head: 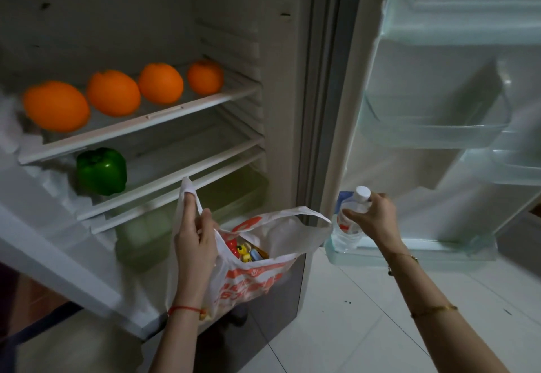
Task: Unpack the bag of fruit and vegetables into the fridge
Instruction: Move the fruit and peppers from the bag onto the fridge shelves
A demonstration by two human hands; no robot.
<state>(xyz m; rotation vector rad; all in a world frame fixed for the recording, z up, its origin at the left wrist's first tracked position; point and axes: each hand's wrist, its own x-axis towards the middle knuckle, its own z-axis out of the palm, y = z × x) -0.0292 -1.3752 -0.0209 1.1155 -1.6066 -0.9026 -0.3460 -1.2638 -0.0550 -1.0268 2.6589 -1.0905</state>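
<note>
- The left hand (194, 236), in the lower centre of the frame, is clamped on one handle of the plastic bag (257, 273).
- The right hand (373, 216) is closed around a water bottle (349, 220) standing in the lowest door bin (415, 251).
- Four oranges (114, 93) lie on the upper shelf, upper left.
- A green bell pepper (101, 171) sits on the shelf below.

Bare forearms; red string bracelet (187, 308) left, gold bracelets (434, 310) right.

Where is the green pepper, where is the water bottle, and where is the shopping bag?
green pepper (101, 171), head view, on its shiny front face.
water bottle (362, 193), head view, on its white cap, above the right hand (373, 216) gripping it.
shopping bag (251, 283), head view, on its orange printed side, below the left hand (195, 236) holding the handle.
</note>
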